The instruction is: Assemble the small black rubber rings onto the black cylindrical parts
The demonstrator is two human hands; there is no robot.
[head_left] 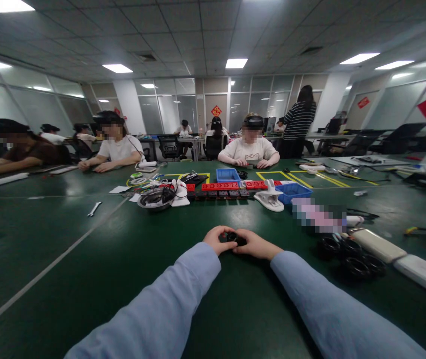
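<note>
Straight ahead on the green table (153,299), my left hand (218,240) and my right hand (255,244) meet around a small black round part (231,238). It looks ring-like, but its exact kind is too small to make out. Fingers of my left hand wrap its left side, with the thumb along the near edge. My right hand closes on it from the right. Much of the part is hidden behind the fingers. Off to the right lies a group of black ring-shaped parts (356,267), apart from both hands.
Beyond my hands stand a row of red trays (220,187), blue bins (294,192) (227,175), a white clip stand (270,198) and a metal bowl (155,205) of cables. A wrench (93,209) lies left; long white cases (424,274) lie right. A co-worker (250,144) sits opposite.
</note>
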